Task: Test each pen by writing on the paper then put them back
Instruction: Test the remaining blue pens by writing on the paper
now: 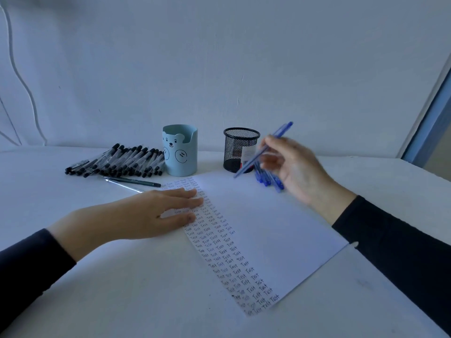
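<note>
1. Blue pen (263, 150): a thin plastic stick, likely light, stiff and a bit slick. It is held in the air, tilted, in front of the mesh cup (240, 148) and over the far edge of the paper (268, 228). It is blurred, so I can't tell if it is capped.
2. Right hand (292, 164) pinches it around mid-barrel. A grip nearer the tip would suit writing.
3. Left hand (151, 213) lies flat with fingers straight, pressing the paper's left part and grasping nothing.
4. Paper: a thin sheet that probably slides easily. Columns of "Test" run down its left strip, and the rest is blank.
5. More blue pens (268, 178) lie just beside the mesh cup. Black pens (117, 161) are piled left of the bear cup (180, 150), with two loose pens (131, 180) in front.
6. Tabletop (122, 289): white and smooth, so pens could roll. Behind it is a plain pale wall (219, 57) with a cable (22, 81) at left. The light is dim and bluish.
</note>
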A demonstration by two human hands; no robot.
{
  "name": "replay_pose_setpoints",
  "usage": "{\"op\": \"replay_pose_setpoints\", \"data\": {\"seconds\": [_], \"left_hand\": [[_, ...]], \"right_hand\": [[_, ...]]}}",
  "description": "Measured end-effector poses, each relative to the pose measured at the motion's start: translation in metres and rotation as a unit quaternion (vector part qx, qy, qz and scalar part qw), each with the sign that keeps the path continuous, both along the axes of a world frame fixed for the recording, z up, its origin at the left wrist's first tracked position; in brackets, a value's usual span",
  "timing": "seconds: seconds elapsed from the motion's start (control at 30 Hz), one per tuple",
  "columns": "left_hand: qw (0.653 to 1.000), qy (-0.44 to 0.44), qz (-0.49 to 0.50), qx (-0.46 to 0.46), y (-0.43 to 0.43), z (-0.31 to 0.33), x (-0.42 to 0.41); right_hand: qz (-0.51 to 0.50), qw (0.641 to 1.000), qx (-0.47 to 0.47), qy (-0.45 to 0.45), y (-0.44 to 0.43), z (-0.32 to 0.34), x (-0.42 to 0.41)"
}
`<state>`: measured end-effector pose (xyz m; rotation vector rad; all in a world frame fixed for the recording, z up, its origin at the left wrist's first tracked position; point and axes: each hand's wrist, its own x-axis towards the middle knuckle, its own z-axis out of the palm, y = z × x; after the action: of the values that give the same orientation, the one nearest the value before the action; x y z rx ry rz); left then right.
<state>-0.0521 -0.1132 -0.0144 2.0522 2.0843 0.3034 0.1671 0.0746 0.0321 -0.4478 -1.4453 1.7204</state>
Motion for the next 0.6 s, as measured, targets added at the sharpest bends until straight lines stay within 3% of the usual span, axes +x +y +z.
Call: {"op": "replay_pose_setpoints", "data": {"seconds": [0.1, 0.3, 0.37, 0.6], "left_hand": [[1.000, 0.004, -0.003, -0.002, 0.000, 0.000, -0.001], [1.000, 0.007, -0.009, 0.004, 0.002, -0.001, -0.002], [1.000, 0.003, -0.009, 0.006, 0.002, -0.001, -0.002], [1.000, 0.003, -0.020, 0.016, 0.003, -0.004, -0.004]], "right_hand": [[-0.199, 0.954, 0.222, -0.036, 0.034, -0.004, 0.017], [-0.291, 0.811, 0.459, -0.216, 0.066, -0.040, 0.028], [-0.289, 0.782, 0.489, -0.257, 0.071, -0.048, 0.025], [-0.281, 0.757, 0.460, -0.368, 0.074, -0.054, 0.024]]}}
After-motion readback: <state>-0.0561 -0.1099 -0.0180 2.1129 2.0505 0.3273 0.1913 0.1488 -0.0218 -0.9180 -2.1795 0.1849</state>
